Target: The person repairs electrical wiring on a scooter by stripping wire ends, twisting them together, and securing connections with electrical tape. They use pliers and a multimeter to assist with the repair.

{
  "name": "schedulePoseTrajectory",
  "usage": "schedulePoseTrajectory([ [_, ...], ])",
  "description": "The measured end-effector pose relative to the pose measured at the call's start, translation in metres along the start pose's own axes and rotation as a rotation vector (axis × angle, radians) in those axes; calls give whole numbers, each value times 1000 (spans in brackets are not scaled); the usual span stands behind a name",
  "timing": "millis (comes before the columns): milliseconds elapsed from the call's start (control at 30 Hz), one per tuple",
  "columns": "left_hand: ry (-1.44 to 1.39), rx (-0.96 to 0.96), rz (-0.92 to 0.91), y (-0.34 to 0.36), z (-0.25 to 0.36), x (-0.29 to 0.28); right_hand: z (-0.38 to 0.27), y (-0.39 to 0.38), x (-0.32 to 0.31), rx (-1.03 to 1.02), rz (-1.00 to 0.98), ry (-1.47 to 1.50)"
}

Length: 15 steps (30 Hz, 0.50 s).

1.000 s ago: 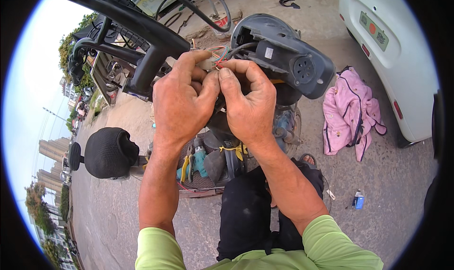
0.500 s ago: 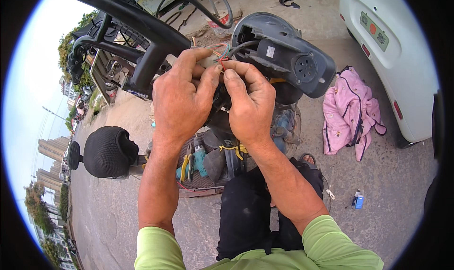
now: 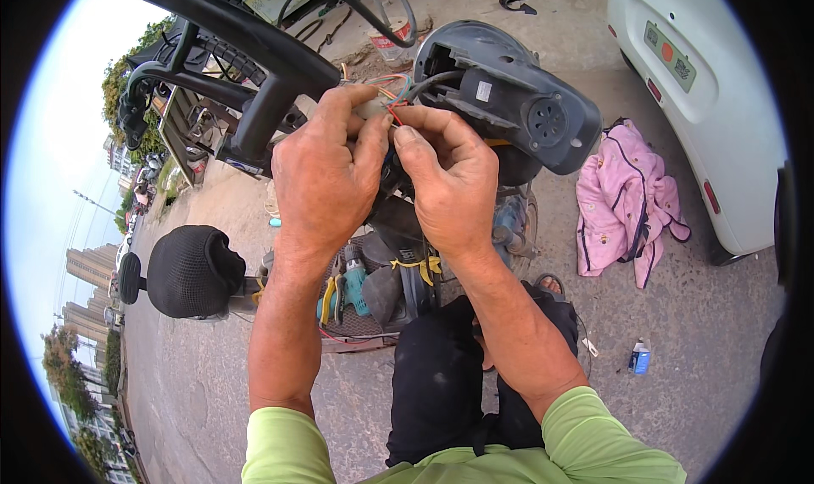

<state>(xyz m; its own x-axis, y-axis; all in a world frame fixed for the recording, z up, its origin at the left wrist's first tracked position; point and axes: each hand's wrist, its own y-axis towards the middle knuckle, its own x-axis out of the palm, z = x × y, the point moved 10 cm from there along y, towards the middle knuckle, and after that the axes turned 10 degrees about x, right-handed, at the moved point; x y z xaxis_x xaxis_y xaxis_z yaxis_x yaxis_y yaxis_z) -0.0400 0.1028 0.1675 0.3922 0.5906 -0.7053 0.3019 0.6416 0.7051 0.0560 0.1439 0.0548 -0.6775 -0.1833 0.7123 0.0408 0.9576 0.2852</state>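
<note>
Both hands meet over the opened front of a scooter-like vehicle, at a bunch of thin coloured wires (image 3: 392,83). My left hand (image 3: 326,166) is closed, thumb and forefinger pinching a red wire (image 3: 395,116) near its end. Close beside it, my right hand (image 3: 449,174) is closed too, its thumb against the forefinger at the same wire. The exact grip of the fingertips is partly hidden. A black plastic housing (image 3: 509,94) with a round slotted grille lies just beyond my right hand. To the left of my left hand runs a thick black tubular frame (image 3: 263,68).
Below my forearms, a teal power drill (image 3: 354,289) and yellow-handled pliers (image 3: 329,302) lie on the footboard. A black mesh-covered seat (image 3: 197,272) is at left. At right are a pink jacket (image 3: 632,200), a white car (image 3: 712,102) and a small blue box (image 3: 640,358) on the ground.
My right thumb and fingers have shifted slightly, and a little more of the red wire shows between the hands. Otherwise the hands stay at the same wires.
</note>
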Motion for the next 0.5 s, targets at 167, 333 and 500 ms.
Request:
schedulePoseTrajectory([
  [167,32,26,16,0,1,0,-4,0,0,9,15,-28],
  [333,78,38,16,0,2,0,-2,2,0,26,10,-28],
  [500,83,39,36,-1,0,1,-3,2,0,49,34,-83],
])
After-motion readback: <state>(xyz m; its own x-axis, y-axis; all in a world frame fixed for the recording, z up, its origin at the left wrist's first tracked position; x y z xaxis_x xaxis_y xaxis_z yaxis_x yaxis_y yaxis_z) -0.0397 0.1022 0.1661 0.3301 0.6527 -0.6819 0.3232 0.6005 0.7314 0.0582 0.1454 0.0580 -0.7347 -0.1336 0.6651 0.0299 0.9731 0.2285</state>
